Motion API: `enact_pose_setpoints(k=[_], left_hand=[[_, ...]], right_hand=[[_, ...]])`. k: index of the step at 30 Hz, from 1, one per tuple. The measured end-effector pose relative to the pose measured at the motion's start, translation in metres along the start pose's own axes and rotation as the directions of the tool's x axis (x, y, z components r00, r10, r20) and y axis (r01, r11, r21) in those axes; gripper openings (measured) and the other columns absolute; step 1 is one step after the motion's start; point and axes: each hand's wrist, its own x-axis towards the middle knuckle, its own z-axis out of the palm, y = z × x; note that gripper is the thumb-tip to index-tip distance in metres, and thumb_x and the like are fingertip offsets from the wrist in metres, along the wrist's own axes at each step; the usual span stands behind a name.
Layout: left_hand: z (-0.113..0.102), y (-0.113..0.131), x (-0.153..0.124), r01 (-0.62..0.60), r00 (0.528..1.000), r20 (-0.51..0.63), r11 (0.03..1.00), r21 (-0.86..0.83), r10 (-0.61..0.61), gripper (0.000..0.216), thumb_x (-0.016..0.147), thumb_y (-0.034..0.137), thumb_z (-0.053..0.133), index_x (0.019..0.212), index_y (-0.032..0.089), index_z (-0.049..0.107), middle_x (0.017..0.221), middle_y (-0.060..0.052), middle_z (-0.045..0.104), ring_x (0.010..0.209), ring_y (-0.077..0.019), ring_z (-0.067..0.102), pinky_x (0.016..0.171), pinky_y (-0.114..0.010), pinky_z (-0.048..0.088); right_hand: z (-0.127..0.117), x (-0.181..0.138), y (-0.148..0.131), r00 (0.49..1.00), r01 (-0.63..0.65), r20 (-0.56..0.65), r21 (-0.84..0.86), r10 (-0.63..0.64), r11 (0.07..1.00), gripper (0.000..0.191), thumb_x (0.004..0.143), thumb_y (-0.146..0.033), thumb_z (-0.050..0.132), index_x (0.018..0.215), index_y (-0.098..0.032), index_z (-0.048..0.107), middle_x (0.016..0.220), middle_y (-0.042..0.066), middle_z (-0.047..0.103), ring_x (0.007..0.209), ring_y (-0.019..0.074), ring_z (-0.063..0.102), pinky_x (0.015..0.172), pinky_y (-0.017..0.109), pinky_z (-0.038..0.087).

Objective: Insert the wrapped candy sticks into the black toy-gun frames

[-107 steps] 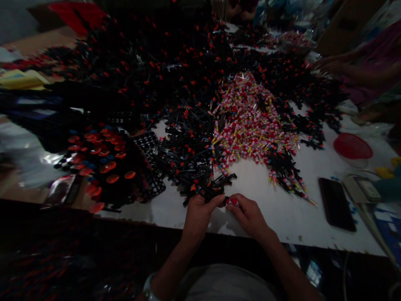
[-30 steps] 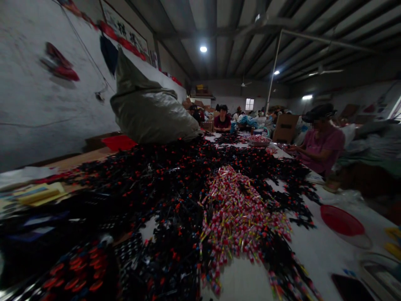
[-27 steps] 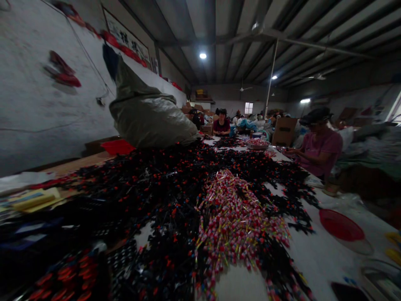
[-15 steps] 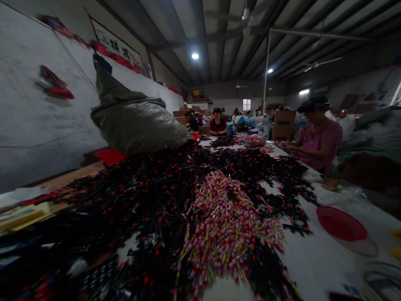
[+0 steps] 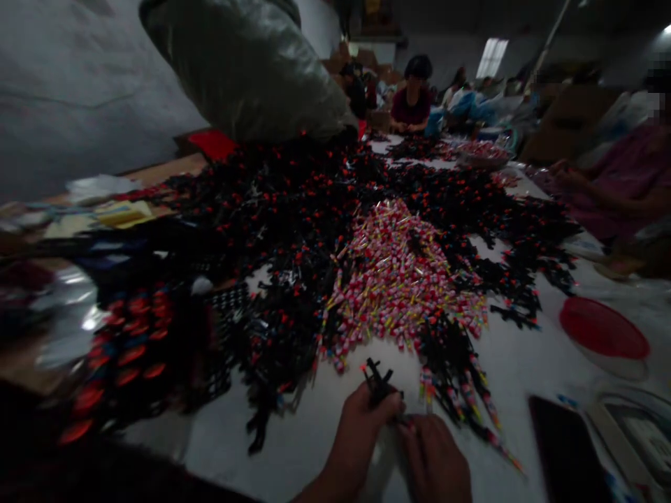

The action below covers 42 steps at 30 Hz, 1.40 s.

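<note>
The left hand (image 5: 361, 436) is closed around a black plastic piece (image 5: 378, 381) over bare white bench (image 5: 293, 447) near the front edge. The right hand (image 5: 437, 461) curls beside it, grip unclear; a phone (image 5: 560, 447) lies rightward.

On the table (image 5: 524, 360), wrapped sticks (image 5: 403, 279) lie in the middle, plastic parts (image 5: 272, 209) behind them, a bowl (image 5: 602, 332) at the right edge.
</note>
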Motion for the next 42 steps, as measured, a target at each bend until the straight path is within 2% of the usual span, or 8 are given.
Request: enact_pose_setpoints(k=[7, 12, 15, 18, 24, 29, 34, 42], left_hand=[[-0.005, -0.007, -0.004, 0.029, 0.998, 0.06, 0.997, -0.068, -0.025, 0.021, 0.07, 0.03, 0.068, 0.08, 0.013, 0.061, 0.07, -0.001, 0.063, 0.067, -0.0122, 0.055, 0.069, -0.025, 0.043], [-0.041, 0.002, -0.007, -0.11, 0.988, 0.126, 0.976, 0.187, 0.087, 0.025, 0.079, 0.034, 0.06, 0.095, 0.016, 0.062, 0.089, -0.005, 0.065, 0.075, -0.015, 0.059, 0.072, -0.029, 0.047], [-0.074, 0.014, -0.006, -0.386, 0.907, 0.089, 0.732, 0.562, 0.411, 0.027, 0.082, 0.035, 0.057, 0.103, 0.02, 0.064, 0.108, -0.009, 0.062, 0.095, -0.0202, 0.058, 0.087, -0.036, 0.047], [-0.108, 0.02, 0.003, -0.375, 0.759, 0.075, 0.341, 0.862, 0.646, 0.035, 0.079, 0.032, 0.063, 0.112, 0.019, 0.061, 0.12, -0.012, 0.058, 0.116, -0.0285, 0.049, 0.101, -0.048, 0.038], [-0.15, 0.022, 0.019, -0.366, 0.693, 0.231, 0.058, 0.929, 0.683, 0.026, 0.085, 0.017, 0.053, 0.109, 0.018, 0.062, 0.107, -0.009, 0.067, 0.1, -0.024, 0.057, 0.087, -0.041, 0.044], [-0.165, 0.036, 0.024, -0.411, 0.67, 0.179, 0.159, 0.898, 0.72, 0.021, 0.088, 0.022, 0.049, 0.1, 0.019, 0.066, 0.093, -0.006, 0.07, 0.088, -0.0212, 0.06, 0.082, -0.038, 0.044], [-0.162, 0.046, 0.025, -0.41, 0.71, -0.11, 0.536, 0.738, 0.695, 0.023, 0.086, 0.032, 0.051, 0.099, 0.021, 0.067, 0.096, -0.004, 0.07, 0.093, -0.0187, 0.061, 0.087, -0.034, 0.045], [-0.158, 0.057, 0.006, -0.258, 0.939, -0.195, 0.954, 0.151, 0.285, 0.026, 0.076, 0.038, 0.064, 0.093, 0.019, 0.069, 0.079, 0.0, 0.069, 0.072, -0.0114, 0.059, 0.07, -0.023, 0.046]], right_hand=[[0.017, -0.011, 0.001, 0.989, 0.115, -0.084, -0.059, -0.12, 0.992, 0.024, 0.093, -0.036, 0.046, 0.079, -0.02, 0.058, 0.064, 0.001, 0.061, 0.057, 0.012, 0.059, 0.053, 0.021, 0.047], [-0.004, 0.012, 0.006, 0.999, 0.03, -0.039, -0.133, -0.036, 0.991, 0.031, 0.092, -0.046, 0.044, 0.089, -0.02, 0.061, 0.081, 0.005, 0.064, 0.074, 0.0169, 0.062, 0.067, 0.028, 0.051], [-0.028, 0.034, 0.021, 0.967, -0.098, -0.253, -0.378, 0.0, 0.921, 0.047, 0.085, -0.058, 0.047, 0.102, -0.017, 0.064, 0.098, 0.015, 0.061, 0.094, 0.029, 0.057, 0.079, 0.044, 0.049], [-0.024, 0.054, 0.014, 0.943, -0.213, -0.327, -0.462, 0.058, 0.861, 0.045, 0.088, -0.05, 0.044, 0.109, -0.015, 0.063, 0.102, 0.017, 0.058, 0.098, 0.031, 0.054, 0.075, 0.044, 0.048], [0.06, 0.082, -0.049, 0.979, 0.137, 0.183, -0.239, -0.094, 0.961, 0.033, 0.089, -0.012, 0.039, 0.114, -0.021, 0.058, 0.106, 0.008, 0.062, 0.094, 0.0181, 0.06, 0.074, 0.028, 0.051], [0.084, 0.099, -0.063, 0.961, 0.201, 0.247, -0.318, -0.124, 0.927, 0.026, 0.086, -0.013, 0.048, 0.108, -0.022, 0.06, 0.11, 0.008, 0.062, 0.103, 0.0197, 0.057, 0.076, 0.027, 0.051], [0.082, 0.092, -0.072, 0.932, 0.124, 0.359, -0.415, 0.038, 0.901, 0.025, 0.089, -0.025, 0.05, 0.112, -0.02, 0.057, 0.106, 0.009, 0.061, 0.088, 0.0189, 0.062, 0.063, 0.025, 0.049], [0.066, 0.053, -0.071, 0.823, 0.326, 0.553, -0.269, -0.131, 0.907, 0.033, 0.092, -0.022, 0.045, 0.124, -0.029, 0.051, 0.101, 0.003, 0.061, 0.082, 0.0148, 0.062, 0.063, 0.02, 0.046]])
